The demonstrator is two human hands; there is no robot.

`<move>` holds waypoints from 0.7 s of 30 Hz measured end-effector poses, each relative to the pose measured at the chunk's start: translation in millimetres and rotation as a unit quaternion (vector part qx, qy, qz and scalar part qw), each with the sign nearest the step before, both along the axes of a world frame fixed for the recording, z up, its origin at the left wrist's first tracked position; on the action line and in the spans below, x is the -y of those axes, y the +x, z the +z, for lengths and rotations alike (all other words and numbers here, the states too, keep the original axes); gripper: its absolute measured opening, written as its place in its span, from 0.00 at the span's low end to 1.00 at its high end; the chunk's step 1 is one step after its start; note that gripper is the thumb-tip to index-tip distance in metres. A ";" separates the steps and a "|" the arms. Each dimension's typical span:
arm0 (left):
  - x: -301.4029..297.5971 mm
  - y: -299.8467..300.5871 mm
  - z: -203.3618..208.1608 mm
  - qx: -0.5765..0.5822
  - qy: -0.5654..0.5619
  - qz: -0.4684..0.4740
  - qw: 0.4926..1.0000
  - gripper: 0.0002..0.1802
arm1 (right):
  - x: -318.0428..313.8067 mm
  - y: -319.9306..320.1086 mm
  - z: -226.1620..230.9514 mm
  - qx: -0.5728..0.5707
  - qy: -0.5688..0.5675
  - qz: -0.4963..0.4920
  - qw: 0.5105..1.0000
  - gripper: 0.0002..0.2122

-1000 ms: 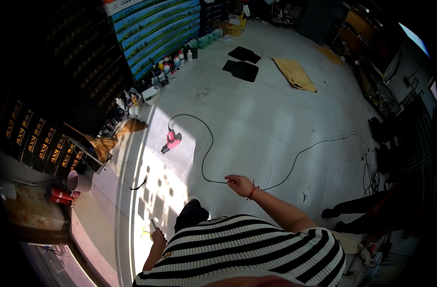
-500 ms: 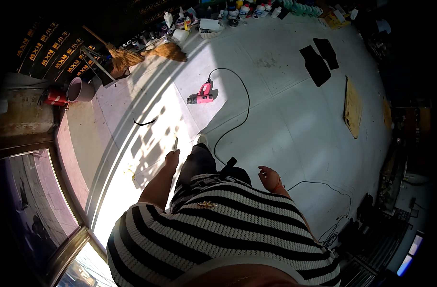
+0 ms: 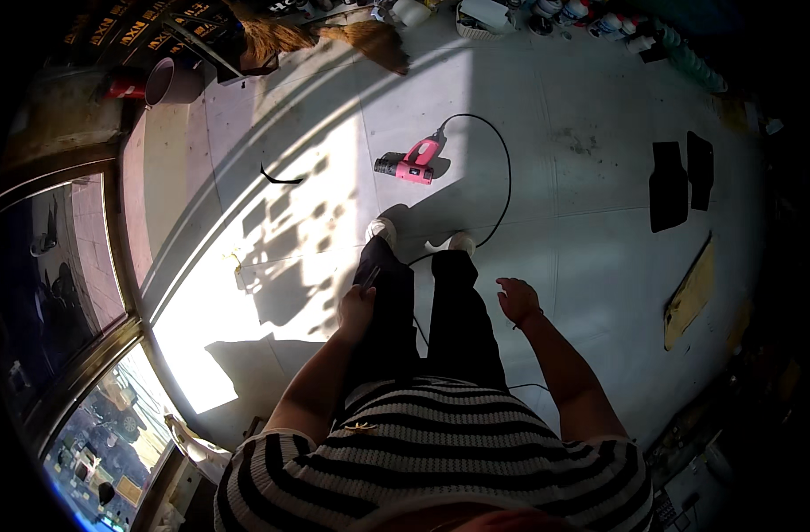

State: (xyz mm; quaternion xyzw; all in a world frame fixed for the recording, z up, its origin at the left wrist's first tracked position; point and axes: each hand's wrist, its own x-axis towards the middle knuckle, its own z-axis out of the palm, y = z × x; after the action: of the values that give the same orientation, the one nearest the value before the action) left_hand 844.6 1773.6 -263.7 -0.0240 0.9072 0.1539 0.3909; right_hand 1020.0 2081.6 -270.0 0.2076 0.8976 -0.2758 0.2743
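Note:
My left hand point(image 3: 356, 308) hangs in front of my left thigh, closed around a thin, slim object whose kind I cannot make out against the dark trousers. Beside my right leg, my right hand point(image 3: 517, 301) is held low with its fingers apart and nothing in it. On the floor ahead of my feet lies a pink corded power tool point(image 3: 416, 163), shaped like a heat gun, with a black nozzle pointing left. Its black cable point(image 3: 509, 182) loops to the right and runs back past my right shoe point(image 3: 461, 242). Neither hand touches the tool.
A bent black strip point(image 3: 281, 179) lies on the sunlit floor at left. Two dark mats point(image 3: 668, 188) and a yellowish board point(image 3: 689, 294) lie at right. Straw brooms point(image 3: 369, 42), a bucket point(image 3: 173, 82) and several bottles point(image 3: 604, 24) line the far side. A glass door point(image 3: 68, 266) stands at left.
The view has shifted, and both my shoes now show side by side on the floor behind the pink tool. My left hand now hangs over my thigh, still closed. My right hand stays empty.

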 end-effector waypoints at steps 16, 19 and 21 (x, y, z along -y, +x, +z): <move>-26.1 -0.9 -131.1 0.058 -0.071 -0.013 0.996 0.15 | -42.4 -248.6 -434.3 -0.044 0.172 0.180 0.967 0.21; -21.0 -12.7 -131.6 0.057 -0.066 0.025 0.996 0.17 | -20.3 -280.3 -469.1 -0.022 0.239 0.192 0.952 0.24; -16.7 -19.8 -132.2 0.047 -0.052 0.053 0.996 0.18 | -10.4 -311.8 -474.6 0.072 0.218 0.152 0.961 0.24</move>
State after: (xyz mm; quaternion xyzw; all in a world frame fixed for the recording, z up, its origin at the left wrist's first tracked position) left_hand 824.9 1790.4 -395.9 -0.0999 0.8920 0.1261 0.4225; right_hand 708.2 2091.9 -744.6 0.1423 0.9349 -0.0129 0.3250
